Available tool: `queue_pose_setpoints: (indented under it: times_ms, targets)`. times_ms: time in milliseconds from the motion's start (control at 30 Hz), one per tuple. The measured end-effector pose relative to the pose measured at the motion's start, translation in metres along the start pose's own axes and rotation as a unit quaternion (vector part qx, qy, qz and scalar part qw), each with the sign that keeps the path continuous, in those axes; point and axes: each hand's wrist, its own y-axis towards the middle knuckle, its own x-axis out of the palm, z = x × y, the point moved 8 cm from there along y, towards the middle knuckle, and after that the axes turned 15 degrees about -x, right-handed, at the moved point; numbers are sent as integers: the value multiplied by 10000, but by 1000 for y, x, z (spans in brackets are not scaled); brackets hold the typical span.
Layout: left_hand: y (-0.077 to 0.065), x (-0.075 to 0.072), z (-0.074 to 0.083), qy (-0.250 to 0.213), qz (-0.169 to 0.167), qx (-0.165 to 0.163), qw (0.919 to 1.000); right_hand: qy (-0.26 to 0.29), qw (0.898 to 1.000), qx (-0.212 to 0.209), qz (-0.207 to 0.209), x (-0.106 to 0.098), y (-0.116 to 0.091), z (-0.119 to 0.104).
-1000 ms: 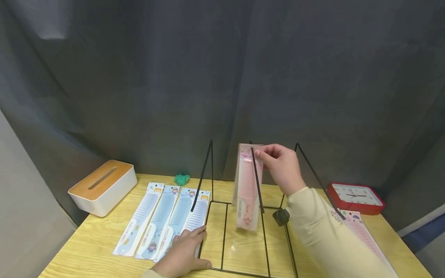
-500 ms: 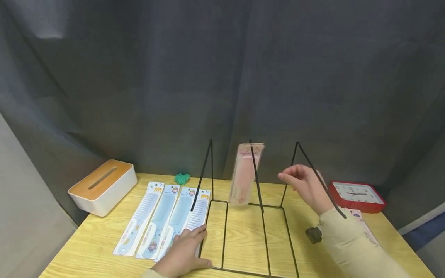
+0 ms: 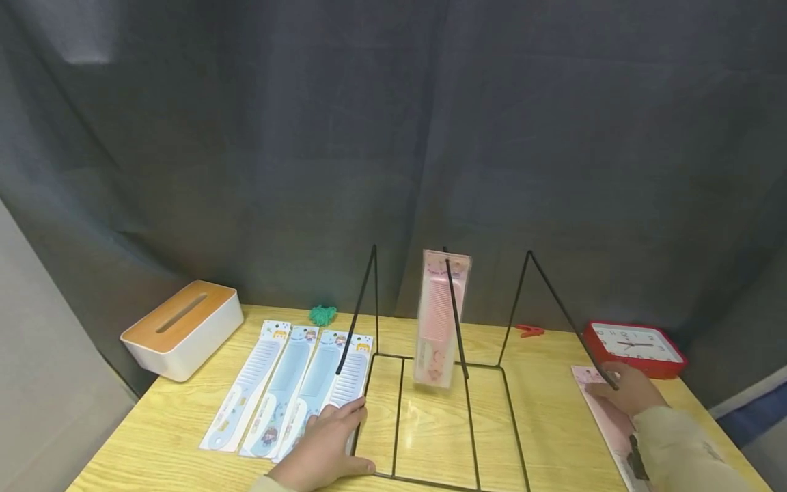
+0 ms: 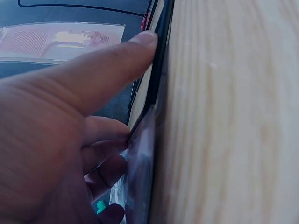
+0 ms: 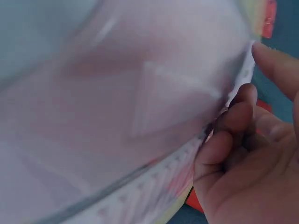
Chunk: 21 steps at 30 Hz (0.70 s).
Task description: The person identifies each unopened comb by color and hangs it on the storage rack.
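The step in hand appears to be picking up the pink comb pack that lies flat on the table, right of the wire rack and in front of the red clock. The right hand has its thumb and curled fingers at the pack's top end, seemingly pinching the edge. A firm hold on that header — clear of any hang hole — should work best, since thin film can slip. The right wrist view seems to show two layers, so it is worth checking that only one pack comes up. The tip of the right hook crosses in front of this hand in the head view; drawing the pack out low and sideways should avoid a snag.

The left hand has its thumb spread from its fingers and rests at the rack's left front corner, beside the blue comb packs; light downward pressure there should steady the wire.

The pink pack is long and narrow, its header printed in pink, its lower part hidden by the sleeve — much like the hanging pack on the middle hook, with its clear, shiny film.
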Motion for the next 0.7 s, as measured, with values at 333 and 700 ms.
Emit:
queue_pose_setpoints:
  times_ms: [333,700]
  targets:
    - [-1,0,2,8,-56,-19,10000,112,9999,-34,59,6,5,22]
    - [-3,-4,4,48,47,32,10000,406,9981,72,451,0,4,0]
